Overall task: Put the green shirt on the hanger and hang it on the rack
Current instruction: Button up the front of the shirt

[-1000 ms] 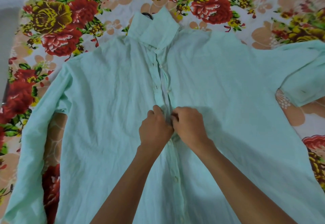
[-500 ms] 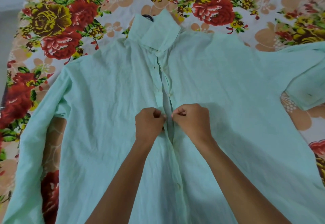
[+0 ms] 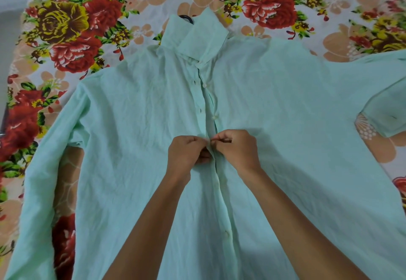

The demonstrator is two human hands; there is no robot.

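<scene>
Both hands (image 3: 211, 147) pinching green shirt (image 3: 136, 147) placket, fingertips hidden, hanger (image 3: 186, 18) hook barely showing

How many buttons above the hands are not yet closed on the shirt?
2. One white button lies below the collar; the second lies just above the right hand. The hands may hide another.

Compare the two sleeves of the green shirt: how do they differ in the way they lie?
The left sleeve runs long and nearly straight down the floral bedsheet, reaching the bottom edge. The right sleeve bends back on itself and is cut off by the picture edge. Both are the same wrinkled pale green cloth.
</scene>
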